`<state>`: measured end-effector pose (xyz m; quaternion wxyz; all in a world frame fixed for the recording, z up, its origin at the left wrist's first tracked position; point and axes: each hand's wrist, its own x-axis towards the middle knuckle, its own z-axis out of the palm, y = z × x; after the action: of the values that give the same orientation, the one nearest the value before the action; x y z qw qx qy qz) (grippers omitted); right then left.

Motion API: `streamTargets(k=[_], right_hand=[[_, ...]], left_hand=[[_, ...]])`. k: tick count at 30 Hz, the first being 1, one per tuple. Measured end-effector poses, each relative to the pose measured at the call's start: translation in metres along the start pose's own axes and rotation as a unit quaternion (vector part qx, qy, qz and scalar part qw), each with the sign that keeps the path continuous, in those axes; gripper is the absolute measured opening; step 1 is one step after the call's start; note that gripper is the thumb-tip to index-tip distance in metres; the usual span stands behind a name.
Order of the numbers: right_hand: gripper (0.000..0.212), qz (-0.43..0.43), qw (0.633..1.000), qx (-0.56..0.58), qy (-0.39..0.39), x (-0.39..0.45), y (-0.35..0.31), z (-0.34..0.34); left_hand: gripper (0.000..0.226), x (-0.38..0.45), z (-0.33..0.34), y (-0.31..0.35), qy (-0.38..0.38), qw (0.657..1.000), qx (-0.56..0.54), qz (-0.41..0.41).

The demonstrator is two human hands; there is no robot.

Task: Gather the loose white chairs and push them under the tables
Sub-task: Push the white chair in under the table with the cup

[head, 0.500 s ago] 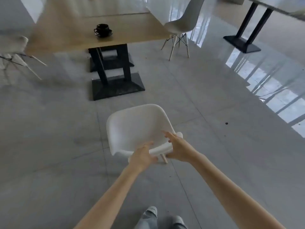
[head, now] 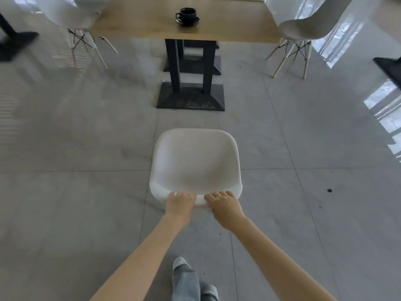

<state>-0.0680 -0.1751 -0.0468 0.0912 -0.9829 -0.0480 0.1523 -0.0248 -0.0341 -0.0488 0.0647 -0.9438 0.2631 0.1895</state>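
A white chair (head: 195, 161) stands on the floor straight in front of me, its seat facing the wooden table (head: 227, 22) ahead. My left hand (head: 179, 204) and my right hand (head: 223, 206) both grip the top edge of its backrest, side by side. The chair's legs are hidden under the seat. Two more white chairs stand at the table's sides, one at the left (head: 71, 16) and one at the right (head: 303, 29).
The table rests on a black pedestal base (head: 191, 96) between me and its far side. A black cup on a saucer (head: 187, 16) sits on the tabletop. Other dark table bases show at far left (head: 13, 42) and far right (head: 388, 66). Grey tiled floor surrounds me.
The chair has swung from angled to square with the table, and the table is now centred ahead. My hands, loosely touching the backrest before, now clasp its top edge.
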Motion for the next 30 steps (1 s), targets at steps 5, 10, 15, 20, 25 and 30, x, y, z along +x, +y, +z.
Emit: streamTargets(k=[5,10,15,20,25,30], right_hand=[[0.035,-0.01,1.0,-0.005,0.027,0.011,0.009,0.003],[0.033,-0.038,0.999,-0.004,0.033,0.025,0.018,-0.005],[0.033,-0.056,0.998,-0.01,0.04,0.029,0.022,-0.01],[0.03,-0.066,0.997,-0.012,0.048,0.039,0.026,-0.013],[0.034,-0.054,0.997,-0.02,0.047,0.071,0.037,-0.025],[0.037,-0.063,0.996,-0.023,0.053,0.108,0.05,-0.041]], left_hand=[[0.031,0.005,-0.01,-0.001,0.045,0.998,0.045,0.008],[0.037,0.016,-0.018,-0.001,0.125,0.991,0.043,0.004],[0.039,0.019,-0.021,-0.005,0.109,0.993,0.042,0.02],[0.035,0.03,-0.026,-0.008,0.12,0.992,0.04,0.018],[0.036,0.056,-0.046,-0.015,0.141,0.989,0.033,0.016],[0.037,0.093,-0.059,-0.03,0.151,0.988,0.027,0.019]])
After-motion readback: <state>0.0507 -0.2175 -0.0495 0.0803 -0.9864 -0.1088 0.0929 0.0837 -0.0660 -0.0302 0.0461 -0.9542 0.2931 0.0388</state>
